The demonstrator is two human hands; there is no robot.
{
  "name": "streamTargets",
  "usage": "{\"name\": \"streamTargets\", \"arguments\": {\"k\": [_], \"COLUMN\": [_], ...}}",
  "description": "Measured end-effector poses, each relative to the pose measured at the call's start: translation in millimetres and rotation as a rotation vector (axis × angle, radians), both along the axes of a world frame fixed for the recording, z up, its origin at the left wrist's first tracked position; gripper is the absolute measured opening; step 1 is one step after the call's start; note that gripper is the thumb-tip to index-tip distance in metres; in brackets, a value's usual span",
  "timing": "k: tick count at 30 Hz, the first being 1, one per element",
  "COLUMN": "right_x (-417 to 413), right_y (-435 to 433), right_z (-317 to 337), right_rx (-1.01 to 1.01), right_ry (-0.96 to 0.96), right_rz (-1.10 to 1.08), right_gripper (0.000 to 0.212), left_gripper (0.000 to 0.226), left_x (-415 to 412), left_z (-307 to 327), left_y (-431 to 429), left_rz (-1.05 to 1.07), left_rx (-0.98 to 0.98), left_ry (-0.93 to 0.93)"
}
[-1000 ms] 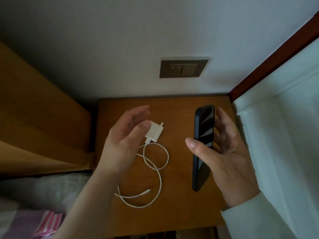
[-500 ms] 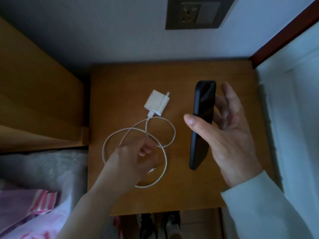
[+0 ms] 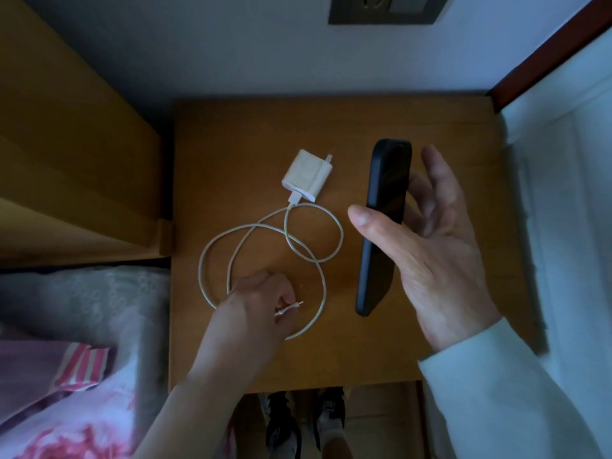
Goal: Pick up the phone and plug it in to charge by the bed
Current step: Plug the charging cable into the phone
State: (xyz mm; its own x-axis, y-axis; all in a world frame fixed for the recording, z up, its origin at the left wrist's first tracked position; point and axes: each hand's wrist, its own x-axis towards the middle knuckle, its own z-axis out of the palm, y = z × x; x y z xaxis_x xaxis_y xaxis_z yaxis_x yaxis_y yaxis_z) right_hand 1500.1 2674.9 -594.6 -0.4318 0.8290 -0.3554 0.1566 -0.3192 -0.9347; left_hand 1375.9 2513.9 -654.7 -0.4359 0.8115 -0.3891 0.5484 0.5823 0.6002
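My right hand [image 3: 437,256] holds a dark phone [image 3: 385,207] on its edge above the wooden bedside table [image 3: 231,140], thumb on the near face and fingers behind it. A white charger block [image 3: 306,175] lies flat on the table left of the phone. Its white cable [image 3: 261,226] runs out in loose loops. My left hand [image 3: 255,303] is closed on the cable's free end, and the small plug tip [image 3: 293,306] sticks out toward the phone's lower end.
A dark wall socket plate [image 3: 384,8] sits on the white wall above the table. A wooden bed frame [image 3: 66,160] and floral bedding [image 3: 66,376] lie to the left, a white curtain [image 3: 569,193] to the right. Shoes [image 3: 284,422] stand on the floor below.
My left hand moved from above the charger block down to the cable's free end and closed on it. The cable loops shifted. The phone stays in my right hand; the view dipped.
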Motion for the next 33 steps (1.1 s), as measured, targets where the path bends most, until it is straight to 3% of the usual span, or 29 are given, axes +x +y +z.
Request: {"name": "streamTargets", "arguments": {"k": [9, 18, 27, 33], "right_x": [-4, -13, -21, -20], "right_y": [-2, 10, 14, 12], "right_z": [7, 20, 25, 28], "right_rx": [-0.084, -0.218, -0.340, -0.361], "right_ry": [0.023, 0.048, 0.041, 0.045], "right_rz": [-0.091, -0.226, -0.268, -0.273], "right_gripper": [0.110, 0.100, 0.072, 0.087], "left_gripper": [0.009, 0.013, 0.025, 0.024], "left_x": [15, 29, 30, 33], "left_z": [9, 36, 45, 47], "left_y": [0, 10, 11, 13], "left_rz": [0.072, 0.169, 0.260, 0.271], "left_rx": [0.248, 0.425, 0.557, 0.598], "left_ry": [-0.015, -0.117, 0.066, 0.150]}}
